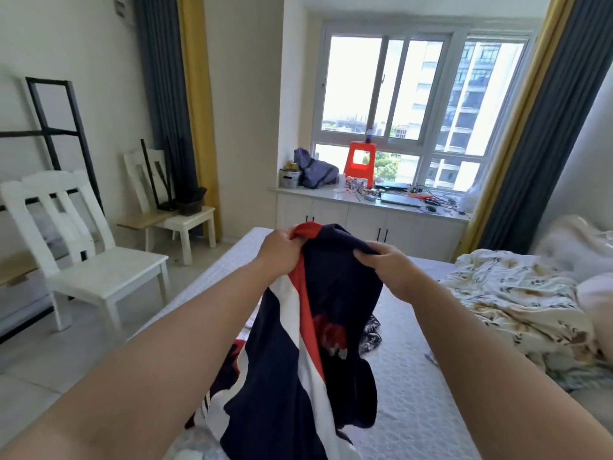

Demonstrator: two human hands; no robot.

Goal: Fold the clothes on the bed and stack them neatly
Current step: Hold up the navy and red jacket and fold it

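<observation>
1. Garment: navy shirt [335,293] with red and white stripes, held up in the air over the near-middle of the bed [411,393], hem hanging down toward the near edge.
2. Left hand [282,249]: fingers closed, pinching the top edge by the red trim. Right hand [386,263]: fingers curled tight on the navy top edge, just right of the other hand.
3. Your hands are too close together, so the cloth bunches between them. Slide each grip outward to a shoulder seam before you lay it down.
4. Give it one shake so it hangs flat, then lower it onto the bare mattress left of the floral quilt [517,307]. Keep it clear of that heap.
5. Dark patterned piece [371,333] lies on the bed behind the shirt, and more striped cloth [232,366] at near left. Probably other garments, though they're mostly hidden, so I can't tell which. Don't drop the shirt on them.
6. Once it's flat: sleeves in, sides to centre, hem up to collar. No stack shows yet, so pick a spot and start one.
</observation>
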